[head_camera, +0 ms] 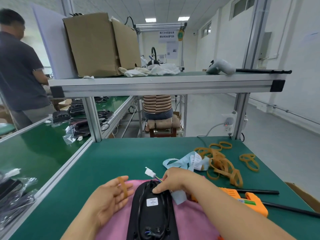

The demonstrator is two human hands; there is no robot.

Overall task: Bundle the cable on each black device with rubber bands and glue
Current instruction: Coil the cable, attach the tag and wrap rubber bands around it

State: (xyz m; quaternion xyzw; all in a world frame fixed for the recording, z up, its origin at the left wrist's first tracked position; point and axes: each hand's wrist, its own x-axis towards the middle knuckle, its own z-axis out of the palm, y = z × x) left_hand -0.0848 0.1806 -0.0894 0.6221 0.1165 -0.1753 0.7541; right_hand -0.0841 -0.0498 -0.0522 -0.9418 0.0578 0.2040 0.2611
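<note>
1 black device (152, 210), oval and elongated, lies flat on a pink cloth (194, 220) with a white label on its upper face. Its cable (158, 179), multicoloured wires ending in a white connector (149, 172), exits the far end. 1 rubber band (122, 187), tan, is looped over fingers. Loose bands (223, 165) are heaped to the right; an orange glue gun (249, 202) lies nearby.

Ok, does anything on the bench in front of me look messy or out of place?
Mostly the rubber bands: they lie in a loose, tangled heap at the right of the green table, with a few strays apart. Crumpled blue paper strips lie beside them. Nothing looks damaged.
</note>
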